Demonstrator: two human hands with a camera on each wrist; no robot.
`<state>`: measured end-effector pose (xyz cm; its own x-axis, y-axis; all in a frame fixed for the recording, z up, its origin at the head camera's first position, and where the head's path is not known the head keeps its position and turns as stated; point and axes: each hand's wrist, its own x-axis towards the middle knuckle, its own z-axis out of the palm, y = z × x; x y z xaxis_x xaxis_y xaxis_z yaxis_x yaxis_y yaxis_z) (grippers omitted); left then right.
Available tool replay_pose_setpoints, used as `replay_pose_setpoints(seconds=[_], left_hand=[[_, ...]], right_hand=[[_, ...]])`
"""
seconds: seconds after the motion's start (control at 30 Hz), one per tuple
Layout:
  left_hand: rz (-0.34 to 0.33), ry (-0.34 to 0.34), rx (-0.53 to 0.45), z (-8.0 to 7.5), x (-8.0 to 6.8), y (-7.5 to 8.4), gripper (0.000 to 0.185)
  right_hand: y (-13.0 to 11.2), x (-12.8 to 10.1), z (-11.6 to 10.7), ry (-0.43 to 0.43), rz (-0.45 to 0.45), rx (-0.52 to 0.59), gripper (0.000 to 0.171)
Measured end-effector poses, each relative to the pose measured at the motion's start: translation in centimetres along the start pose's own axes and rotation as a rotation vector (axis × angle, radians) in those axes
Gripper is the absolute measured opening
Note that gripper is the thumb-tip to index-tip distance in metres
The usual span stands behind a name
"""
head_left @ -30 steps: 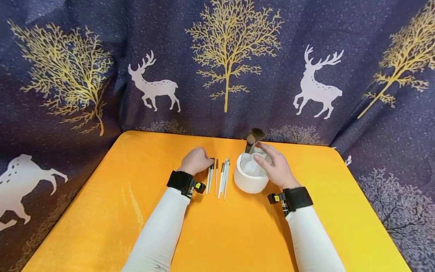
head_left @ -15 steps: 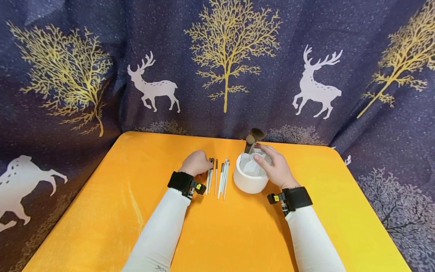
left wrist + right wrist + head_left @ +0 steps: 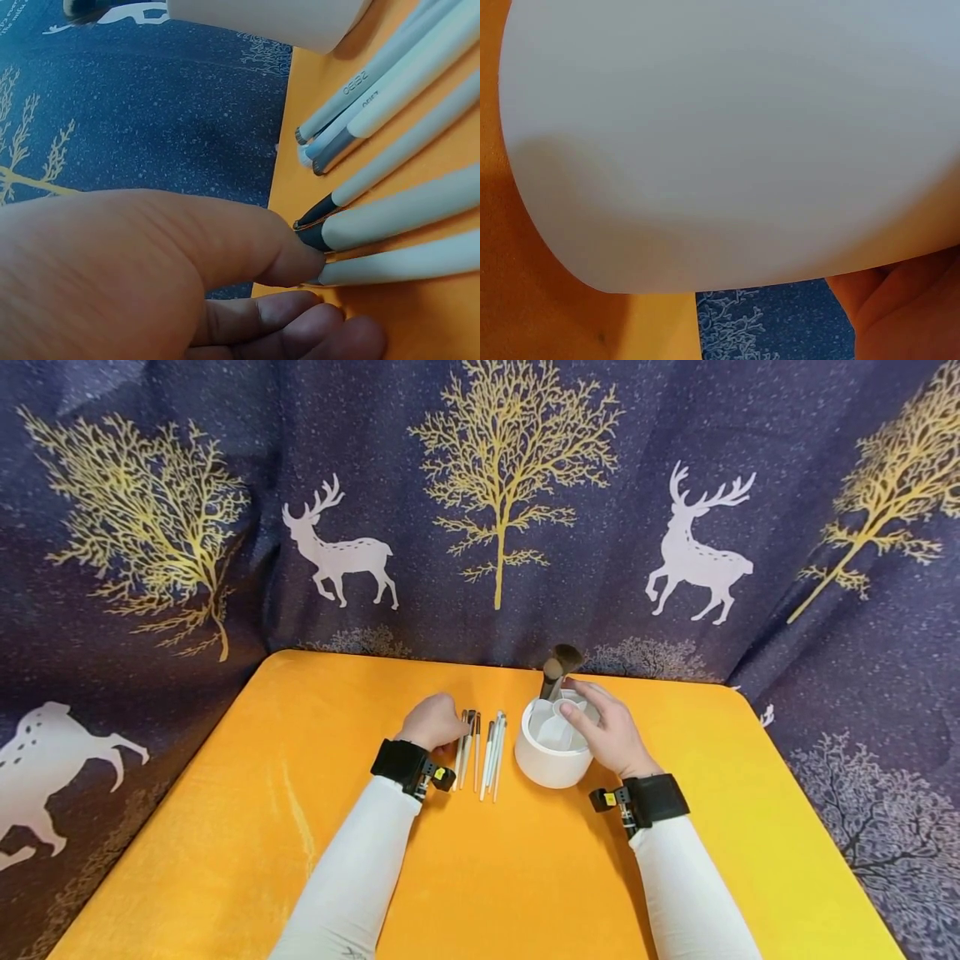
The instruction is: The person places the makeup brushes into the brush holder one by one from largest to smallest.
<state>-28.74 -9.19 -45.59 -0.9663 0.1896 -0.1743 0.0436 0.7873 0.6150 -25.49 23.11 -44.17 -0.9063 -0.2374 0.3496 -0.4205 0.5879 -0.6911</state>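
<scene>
My left hand point(image 3: 433, 722) is at the dark heads of the left group of slim makeup brushes. In the left wrist view, my thumb point(image 3: 289, 251) overlaps the head of the nearest makeup brush point(image 3: 405, 259), with the other fingers curled below it. A thicker dark-headed brush point(image 3: 405, 210) lies right beside that one. My right hand point(image 3: 617, 731) grips the rim of a white round brush holder point(image 3: 553, 766), thumb over the top edge. Large fluffy brushes point(image 3: 552, 669) stand upright at the holder's back. In the right wrist view the holder's pale wall point(image 3: 727, 150) fills most of the frame.
Several more slim brushes point(image 3: 492, 760) lie in a group between the left brushes and the holder. Everything rests on an orange-yellow covered table point(image 3: 510, 877). Behind its far edge hangs a dark blue curtain point(image 3: 442, 568) printed with deer and trees.
The left brushes have shifted slightly to the right, closer to the thin brush beside them. My left hand has dipped a little toward me. My right hand and the holder have stayed in place.
</scene>
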Motion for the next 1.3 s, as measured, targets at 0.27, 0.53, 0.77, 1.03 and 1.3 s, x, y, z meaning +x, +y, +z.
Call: replay_pose_setpoints(seconds=[0.27, 0.53, 0.77, 1.03, 1.3], left_hand=[[-0.04, 0.047, 0.053, 0.4, 0.0, 0.7, 0.037], [-0.023, 0.106, 0.168, 1.1, 0.1, 1.2, 0.045], [-0.035, 0.134, 0.2, 1.6, 0.3, 1.4, 0.04], [-0.031, 0.131, 0.201, 1.7, 0.3, 1.5, 0.046], [-0.033, 0.126, 0.16, 1.4, 0.3, 1.3, 0.049]], right_hand=[[0.2, 0.0, 0.0, 0.005, -0.007, -0.003, 0.059], [0.2, 0.0, 0.0, 0.003, -0.013, -0.008, 0.059], [0.2, 0.0, 0.1, -0.001, -0.009, -0.002, 0.058], [0.1, -0.1, 0.0, 0.003, 0.001, 0.001, 0.06], [0.1, 0.0, 0.0, 0.003, -0.001, 0.003, 0.058]])
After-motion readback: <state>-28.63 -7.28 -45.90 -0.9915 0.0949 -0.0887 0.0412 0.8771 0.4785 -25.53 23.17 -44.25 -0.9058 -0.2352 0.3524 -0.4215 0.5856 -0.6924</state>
